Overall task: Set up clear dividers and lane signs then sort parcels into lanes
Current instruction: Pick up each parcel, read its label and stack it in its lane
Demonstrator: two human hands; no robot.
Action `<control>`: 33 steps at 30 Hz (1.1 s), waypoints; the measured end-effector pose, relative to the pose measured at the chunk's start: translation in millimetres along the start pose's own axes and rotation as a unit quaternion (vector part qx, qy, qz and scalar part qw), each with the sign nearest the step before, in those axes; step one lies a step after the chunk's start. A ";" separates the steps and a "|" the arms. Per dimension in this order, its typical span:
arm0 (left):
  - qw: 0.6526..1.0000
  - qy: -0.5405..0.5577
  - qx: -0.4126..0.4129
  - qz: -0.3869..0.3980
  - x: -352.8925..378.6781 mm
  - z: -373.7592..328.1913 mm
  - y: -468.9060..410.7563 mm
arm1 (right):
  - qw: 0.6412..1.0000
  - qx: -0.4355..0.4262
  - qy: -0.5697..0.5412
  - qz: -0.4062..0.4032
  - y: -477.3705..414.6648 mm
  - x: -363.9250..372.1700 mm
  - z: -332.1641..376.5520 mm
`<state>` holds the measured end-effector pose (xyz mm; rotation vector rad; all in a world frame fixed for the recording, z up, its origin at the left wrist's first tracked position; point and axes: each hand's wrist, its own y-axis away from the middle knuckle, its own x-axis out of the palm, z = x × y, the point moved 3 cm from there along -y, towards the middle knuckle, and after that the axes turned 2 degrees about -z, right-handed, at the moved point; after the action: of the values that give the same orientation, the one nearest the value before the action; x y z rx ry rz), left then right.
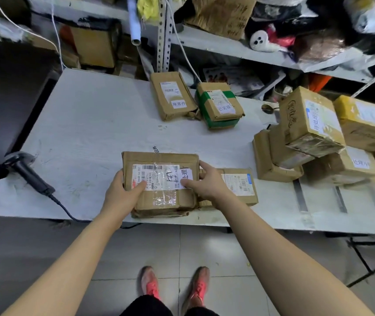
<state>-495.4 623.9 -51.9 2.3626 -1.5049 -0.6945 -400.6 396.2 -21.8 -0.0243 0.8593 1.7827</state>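
A flat brown cardboard parcel (161, 197) with a white shipping label lies at the near edge of the white table (90, 124). My left hand (122, 192) grips its left side, thumb on the label. My right hand (207, 183) holds its right edge, thumb pressing a small white handwritten slip on top. A second flat parcel (239, 185) lies just right of it, partly behind my right hand. Two parcels with white slips sit at the far side: a plain one (170, 96) and a green-taped one (220, 106).
A stack of several brown boxes (318, 137) fills the table's right end. A black barcode scanner (29, 174) with its cable lies at the near left. Cluttered metal shelves (227, 49) stand behind the table. My red shoes (175, 286) are on the tiled floor.
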 end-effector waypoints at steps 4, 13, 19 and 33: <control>1.000 0.004 0.005 -0.014 -9.8 -8.0 1.8 | 1.000 -0.011 -0.003 -0.007 4.5 3.9 6.3; 0.997 -0.039 0.063 -0.035 -39.9 -69.6 14.5 | 0.993 -0.050 -0.101 -0.015 43.3 -16.8 54.0; 0.992 -0.066 0.109 -0.011 -21.0 -127.4 35.9 | 0.986 -0.075 -0.139 -0.045 73.1 -66.8 67.2; 0.981 -0.037 0.152 0.114 157.3 -170.1 133.7 | 0.977 -0.092 -0.125 -0.148 148.0 -248.7 -20.1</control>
<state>-456.0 417.6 113.8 2.3358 -2.0014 -0.5342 -433.1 161.5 145.5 -0.0452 0.4793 1.5390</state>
